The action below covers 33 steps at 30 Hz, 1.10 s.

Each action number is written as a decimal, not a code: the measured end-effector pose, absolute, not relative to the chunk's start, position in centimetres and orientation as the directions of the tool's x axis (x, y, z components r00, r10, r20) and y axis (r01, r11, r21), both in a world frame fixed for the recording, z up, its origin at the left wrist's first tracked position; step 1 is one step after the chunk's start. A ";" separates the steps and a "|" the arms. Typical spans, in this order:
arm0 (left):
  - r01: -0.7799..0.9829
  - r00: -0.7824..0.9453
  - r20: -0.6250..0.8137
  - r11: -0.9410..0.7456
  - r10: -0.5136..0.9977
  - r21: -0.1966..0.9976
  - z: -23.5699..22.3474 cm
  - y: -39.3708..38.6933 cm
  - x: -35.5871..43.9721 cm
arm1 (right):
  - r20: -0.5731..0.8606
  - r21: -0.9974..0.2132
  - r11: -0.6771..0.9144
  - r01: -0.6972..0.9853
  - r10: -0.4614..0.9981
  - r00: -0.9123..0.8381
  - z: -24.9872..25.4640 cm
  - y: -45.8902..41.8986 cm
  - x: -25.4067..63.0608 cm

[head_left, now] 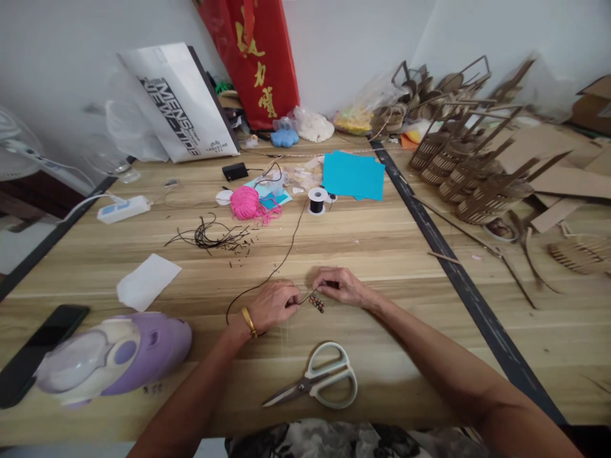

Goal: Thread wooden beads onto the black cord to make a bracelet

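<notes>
Both hands pinch a thin black cord (289, 250), which runs from a white spool (317, 202) farther back, curves left and passes to my fingers. My left hand (275, 303), with a gold bracelet (249, 322) at the wrist, has its fingers closed on the cord. To the right, my right hand (340, 285) grips the same cord between thumb and fingers, with a short stretch showing between the hands. Small dark and reddish beads (316, 303) form a little cluster on the table just below that stretch. Scissors (319, 381) with pale handles lie nearer my body, blades to the left.
Left are a purple-and-white device (128, 356), a phone (42, 350), white paper (147, 280) and a power strip (124, 208). Cut black cords (210, 235), pink yarn (245, 203) and blue sheets (353, 175) lie farther back. Small woven baskets (491, 191) stand right.
</notes>
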<state>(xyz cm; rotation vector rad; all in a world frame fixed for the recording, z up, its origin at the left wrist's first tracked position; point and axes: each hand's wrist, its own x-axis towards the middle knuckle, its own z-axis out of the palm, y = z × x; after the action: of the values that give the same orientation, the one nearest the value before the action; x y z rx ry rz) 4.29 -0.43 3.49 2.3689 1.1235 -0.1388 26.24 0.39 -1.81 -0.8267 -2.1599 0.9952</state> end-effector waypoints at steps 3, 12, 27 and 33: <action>0.764 0.635 -0.307 -0.514 0.709 0.391 3.9 -0.5 4.3 | 0.278 -0.776 0.555 0.300 0.727 -0.627 -1.6 0.3 26.2; 0.702 0.615 -0.191 -0.420 0.765 0.576 3.6 -0.5 5.0 | 0.351 -0.712 0.644 0.279 0.671 -0.653 -1.0 -0.5 25.3; 0.570 0.591 -0.228 -0.202 0.774 0.796 1.1 -0.3 4.3 | 0.322 -0.793 0.550 0.261 0.743 -0.587 -1.4 -0.6 25.2; 0.705 0.548 -0.274 -0.261 0.790 0.659 2.8 -1.1 4.2 | 0.319 -0.780 0.561 0.277 0.738 -0.594 -1.7 -0.5 25.2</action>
<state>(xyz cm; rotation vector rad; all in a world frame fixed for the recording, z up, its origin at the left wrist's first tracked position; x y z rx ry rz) 4.24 -1.07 2.77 2.0203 1.2038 0.1412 25.24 -0.50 -1.72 -0.8102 -2.1490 0.9221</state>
